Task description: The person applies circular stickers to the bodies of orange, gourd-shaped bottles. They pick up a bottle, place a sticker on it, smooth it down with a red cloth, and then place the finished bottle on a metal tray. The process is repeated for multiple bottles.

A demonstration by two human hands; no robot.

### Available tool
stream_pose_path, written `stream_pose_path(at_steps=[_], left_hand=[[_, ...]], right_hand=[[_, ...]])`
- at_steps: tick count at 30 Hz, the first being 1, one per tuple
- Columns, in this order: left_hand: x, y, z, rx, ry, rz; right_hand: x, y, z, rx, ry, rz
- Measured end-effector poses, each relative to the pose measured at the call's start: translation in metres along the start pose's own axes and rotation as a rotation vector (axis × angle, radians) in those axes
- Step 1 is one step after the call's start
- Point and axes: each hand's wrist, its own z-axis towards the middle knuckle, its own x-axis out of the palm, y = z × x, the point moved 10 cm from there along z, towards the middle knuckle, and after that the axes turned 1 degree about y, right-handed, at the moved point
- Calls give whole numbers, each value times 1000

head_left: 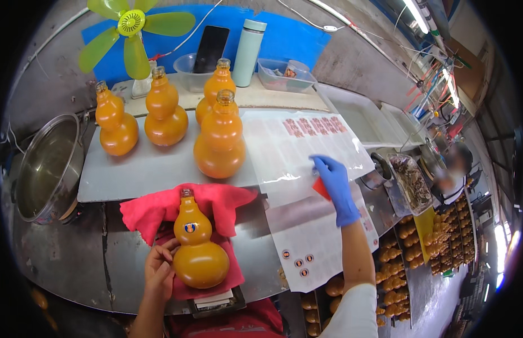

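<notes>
Gourd-shaped orange bottle [198, 248] with a small round sticker on its upper bulb lies on a crumpled pink cloth [160, 211] on the steel worktable [75, 265], neck pointing away from the person. The bare left hand [159, 270] cups the bottle's lower bulb from the left, fingers curled against its side. The right hand [334, 188], in a blue glove, is off to the right over a clear sheet of red labels [312, 135], fingertips pinching a small red label [321, 188]. A second sheet carrying small round stickers [298, 262] lies just below it. Four more orange gourd-shaped bottles [219, 141] stand upright on a grey board [137, 174] behind the cloth. A steel pot [44, 169] sits at the far left, and a green fan [132, 25] stands behind.
</notes>
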Motion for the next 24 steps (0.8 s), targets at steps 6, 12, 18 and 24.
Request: stream_pose_path(at_steps=[6,12,18,24], left_hand=[[-5,2,1,8,-5,42],[-13,6,0,-27,-48,75],[-8,4,1,-27,-28,27],[0,7,3,-40,10,14]], right_hand=[[62,15,97,-274,115,-712],[46,41,7,-328,197,-671],[-9,3,-88,-94,-34,-446],[9,-127,-107,439,-350,808]])
